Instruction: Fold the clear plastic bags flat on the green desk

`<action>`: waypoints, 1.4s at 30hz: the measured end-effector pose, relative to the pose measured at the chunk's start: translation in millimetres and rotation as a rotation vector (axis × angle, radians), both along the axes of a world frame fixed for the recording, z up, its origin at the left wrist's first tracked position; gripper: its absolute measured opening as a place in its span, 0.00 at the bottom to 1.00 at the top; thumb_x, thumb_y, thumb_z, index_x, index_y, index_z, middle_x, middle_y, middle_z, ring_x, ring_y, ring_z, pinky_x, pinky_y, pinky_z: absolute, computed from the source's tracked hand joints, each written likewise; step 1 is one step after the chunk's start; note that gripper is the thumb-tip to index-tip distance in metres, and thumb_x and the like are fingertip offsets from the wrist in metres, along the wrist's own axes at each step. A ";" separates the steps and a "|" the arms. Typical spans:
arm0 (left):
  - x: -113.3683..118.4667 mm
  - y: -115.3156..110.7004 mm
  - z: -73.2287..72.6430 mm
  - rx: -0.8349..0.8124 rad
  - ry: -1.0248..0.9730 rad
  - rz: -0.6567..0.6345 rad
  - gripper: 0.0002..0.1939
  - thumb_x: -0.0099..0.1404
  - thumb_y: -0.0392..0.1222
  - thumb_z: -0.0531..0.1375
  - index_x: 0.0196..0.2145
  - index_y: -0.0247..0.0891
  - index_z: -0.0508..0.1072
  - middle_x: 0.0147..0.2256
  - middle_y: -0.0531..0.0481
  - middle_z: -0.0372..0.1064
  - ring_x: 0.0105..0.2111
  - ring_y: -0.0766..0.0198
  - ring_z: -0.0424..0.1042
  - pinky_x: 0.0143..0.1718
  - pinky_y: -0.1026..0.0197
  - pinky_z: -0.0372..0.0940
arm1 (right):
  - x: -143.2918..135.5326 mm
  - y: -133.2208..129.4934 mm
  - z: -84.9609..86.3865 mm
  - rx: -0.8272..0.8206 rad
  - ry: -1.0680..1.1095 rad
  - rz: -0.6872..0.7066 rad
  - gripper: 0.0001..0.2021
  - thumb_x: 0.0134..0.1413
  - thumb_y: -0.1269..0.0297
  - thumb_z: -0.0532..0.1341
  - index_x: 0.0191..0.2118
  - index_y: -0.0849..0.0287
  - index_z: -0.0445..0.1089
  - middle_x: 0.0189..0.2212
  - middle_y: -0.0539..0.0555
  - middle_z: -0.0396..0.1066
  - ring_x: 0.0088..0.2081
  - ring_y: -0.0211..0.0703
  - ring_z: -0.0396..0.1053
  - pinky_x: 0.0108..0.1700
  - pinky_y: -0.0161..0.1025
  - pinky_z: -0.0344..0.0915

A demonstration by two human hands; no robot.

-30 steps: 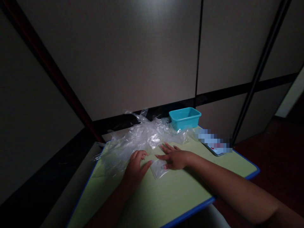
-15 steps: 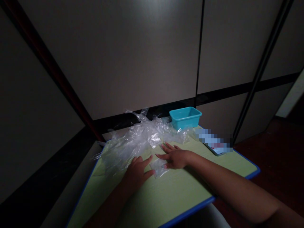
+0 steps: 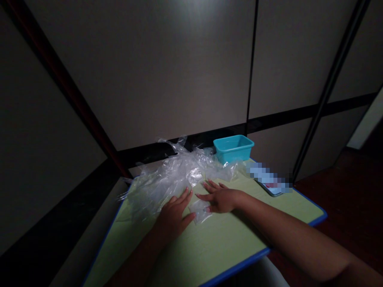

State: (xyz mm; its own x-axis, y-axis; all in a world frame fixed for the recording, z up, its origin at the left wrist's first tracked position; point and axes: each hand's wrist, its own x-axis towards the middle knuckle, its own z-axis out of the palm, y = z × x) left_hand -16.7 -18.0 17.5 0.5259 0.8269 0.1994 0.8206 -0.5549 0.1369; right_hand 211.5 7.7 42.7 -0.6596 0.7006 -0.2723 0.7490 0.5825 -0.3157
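A small folded piece of clear plastic (image 3: 201, 210) lies flat on the green tabletop (image 3: 215, 243) between my two hands. My left hand (image 3: 175, 213) is open at its left side, with the thumb at the plastic's edge. From the right, my right hand (image 3: 220, 198) spreads its fingers over the table, its thumb resting on the plastic. Beyond both hands is a loose heap of crumpled clear plastic bags (image 3: 170, 175), close to the left fingertips.
A turquoise basket (image 3: 233, 149) stands at the table's back edge. Right of it lies a phone (image 3: 271, 183), its screen blurred out. Cabinet panels (image 3: 179, 79) rise behind the table, which has a blue rim.
The fingers of my left hand have stretched forward from a more curled pose. My right hand, the small plastic piece and the heap look unmoved.
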 end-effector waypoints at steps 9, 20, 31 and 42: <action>2.1 0.3 3.6 0.127 -0.061 0.013 0.35 0.62 0.50 0.54 0.63 0.37 0.47 0.63 0.42 0.44 0.54 0.52 0.58 0.53 0.51 0.55 | 0.1 0.2 0.1 -0.005 0.012 -0.001 0.33 0.54 0.46 0.52 0.64 0.43 0.40 0.65 0.56 0.22 0.63 0.56 0.17 0.57 0.64 0.32; -1.6 -2.4 -4.8 -0.108 0.150 0.056 0.39 0.61 0.56 0.51 0.61 0.27 0.50 0.62 0.36 0.45 0.63 0.51 0.36 0.57 0.51 0.51 | 0.1 -0.7 0.9 -0.003 0.006 -0.003 0.34 0.54 0.48 0.53 0.64 0.45 0.40 0.65 0.56 0.23 0.63 0.56 0.17 0.58 0.63 0.31; 4.7 -9.2 0.2 -0.081 0.192 0.057 0.38 0.62 0.57 0.49 0.63 0.36 0.42 0.63 0.39 0.39 0.63 0.52 0.36 0.57 0.37 0.34 | 0.7 1.1 -2.0 -0.001 0.007 -0.004 0.34 0.54 0.47 0.52 0.64 0.45 0.40 0.65 0.57 0.23 0.63 0.56 0.17 0.57 0.64 0.32; 7.0 -3.6 6.5 0.118 -0.013 0.041 0.34 0.58 0.56 0.55 0.57 0.37 0.57 0.59 0.39 0.53 0.59 0.47 0.48 0.56 0.44 0.46 | 0.6 0.6 -2.0 0.007 0.015 0.005 0.33 0.54 0.47 0.52 0.64 0.44 0.40 0.65 0.56 0.24 0.63 0.56 0.17 0.57 0.64 0.32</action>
State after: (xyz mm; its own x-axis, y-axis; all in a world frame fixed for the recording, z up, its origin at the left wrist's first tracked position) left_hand -9.7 -21.6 24.1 0.4890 0.8180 0.3029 0.8414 -0.5340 0.0835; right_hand 212.1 8.3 40.7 -0.6669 0.6994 -0.2572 0.7415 0.5885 -0.3223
